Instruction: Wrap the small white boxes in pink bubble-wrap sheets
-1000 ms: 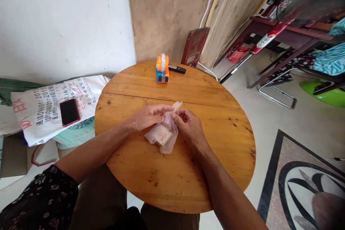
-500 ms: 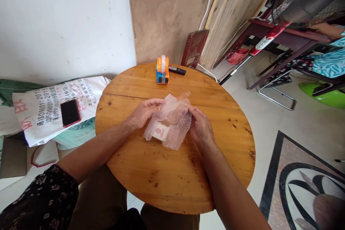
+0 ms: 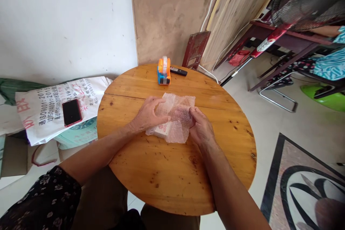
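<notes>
A sheet of clear bubble wrap (image 3: 180, 113) lies spread on the round wooden table, with a small white box (image 3: 161, 130) bearing red print on its left part. My left hand (image 3: 151, 113) is over the left side of the wrap, thumb and fingers apart, the thumb reaching over the box. My right hand (image 3: 201, 125) pinches the right edge of the wrap between thumb and fingers. Part of the box is hidden by my left hand and the wrap.
At the table's far side stand an orange and blue tape dispenser (image 3: 164, 71) and a dark remote-like object (image 3: 178, 71). A phone (image 3: 72, 112) rests on a white sack (image 3: 93, 93) at the left. A fan (image 3: 293, 10) and a seated person are at the right.
My left hand has let go of the upper left edge of the wrap and opened over the box. The wrap now lies flatter, while my right hand keeps its edge.
</notes>
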### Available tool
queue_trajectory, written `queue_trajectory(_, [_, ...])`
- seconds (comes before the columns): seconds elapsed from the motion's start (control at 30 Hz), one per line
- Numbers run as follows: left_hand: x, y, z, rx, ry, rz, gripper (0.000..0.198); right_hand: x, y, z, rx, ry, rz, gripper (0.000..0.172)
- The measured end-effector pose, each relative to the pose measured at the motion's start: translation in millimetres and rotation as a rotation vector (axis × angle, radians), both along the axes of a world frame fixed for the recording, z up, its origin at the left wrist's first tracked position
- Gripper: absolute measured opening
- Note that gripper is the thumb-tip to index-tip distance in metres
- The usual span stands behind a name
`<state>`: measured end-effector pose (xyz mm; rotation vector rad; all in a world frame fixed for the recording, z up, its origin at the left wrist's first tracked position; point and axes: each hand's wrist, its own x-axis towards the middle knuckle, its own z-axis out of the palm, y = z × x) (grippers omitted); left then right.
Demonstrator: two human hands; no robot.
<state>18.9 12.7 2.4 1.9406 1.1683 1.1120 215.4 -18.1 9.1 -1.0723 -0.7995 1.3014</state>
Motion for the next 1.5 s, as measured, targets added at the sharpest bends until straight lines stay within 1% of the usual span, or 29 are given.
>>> queue_trajectory(0.03, [0,0,-0.7,-0.001,0.024,0.014,0.052,0,1,-1.2,0.003,0.000,-0.006,0.030])
queue_trajectory(0.1, [-1,2,-2.4,-0.056,0.023,0.012,0.031,2,4,-5.2,0.022,-0.021,-0.044,0.032])
queue_trajectory(0.17, [-3,5,-3.7,-0.133,-0.037,-0.007,0.011,5,7,-9.4,0.053,-0.054,-0.097,0.035])
queue_trajectory(0.2, [-5,7,-3.8,-0.164,-0.078,-0.010,0.007,7,9,-11.1,0.069,-0.066,-0.126,0.037])
queue_trajectory(0.37, [-13,14,0.5,-0.258,-0.280,0.028,0.011,14,14,-13.9,0.120,-0.100,-0.214,0.040])
queue_trajectory(0.47, [-14,16,3.8,-0.266,-0.328,0.023,0.014,16,15,-14.6,0.117,-0.116,-0.235,0.038])
queue_trajectory(0.57, [-12,14,6.3,-0.252,-0.305,0.055,0.020,17,16,-16.5,0.110,-0.160,-0.240,0.034])
queue_trajectory(0.63, [-11,11,7.4,-0.249,-0.254,0.063,0.028,17,17,-17.5,0.105,-0.220,-0.243,0.032])
queue_trajectory(0.73, [-9,7,7.0,-0.236,-0.111,0.006,0.041,18,18,-17.6,0.106,-0.321,-0.254,0.029])
queue_trajectory(0.8, [-10,6,5.4,-0.250,-0.063,-0.060,0.036,21,18,-17.5,0.116,-0.379,-0.260,0.026])
queue_trajectory(0.87, [-13,8,3.3,-0.283,-0.081,-0.097,0.022,25,17,-18.0,0.122,-0.434,-0.260,0.023])
queue_trajectory(0.93, [-16,12,1.6,-0.307,-0.113,-0.083,0.012,30,18,-20.0,0.133,-0.498,-0.257,0.021])
queue_trajectory(1.0, [-19,16,0.4,-0.306,-0.109,-0.021,0.007,36,19,-23.1,0.149,-0.568,-0.257,0.021])
queue_trajectory(1.07, [-22,21,-0.8,-0.289,-0.071,0.047,0.007,42,20,-26.3,0.153,-0.629,-0.274,0.021])
queue_trajectory(1.13, [-24,24,-2.2,-0.271,-0.008,0.093,0.012,46,22,-28.4,0.140,-0.687,-0.301,0.022])
queue_trajectory(1.23, [-25,28,-3.2,-0.228,0.060,0.176,0.026,50,22,-28.2,0.100,-0.858,-0.317,0.024])
queue_trajectory(1.27, [-25,28,-2.4,-0.184,0.058,0.222,0.032,50,21,-27.4,0.082,-0.935,-0.316,0.024])
queue_trajectory(1.33, [-24,25,1.5,-0.035,0.014,0.284,0.038,49,20,-25.4,0.048,-1.078,-0.317,0.025])
queue_trajectory(1.37, [-24,22,4.5,0.053,-0.017,0.281,0.037,48,19,-24.4,0.032,-1.138,-0.320,0.025])
queue_trajectory(1.4, [-23,18,7.6,0.139,-0.051,0.248,0.034,47,19,-23.6,0.018,-1.187,-0.326,0.025])
queue_trajectory(1.43, [-22,14,10.7,0.200,-0.064,0.183,0.031,46,18,-23.1,0.005,-1.228,-0.332,0.026])
queue_trajectory(1.5, [-20,6,14.9,0.249,-0.025,0.006,0.027,45,18,-22.8,-0.013,-1.287,-0.344,0.027])
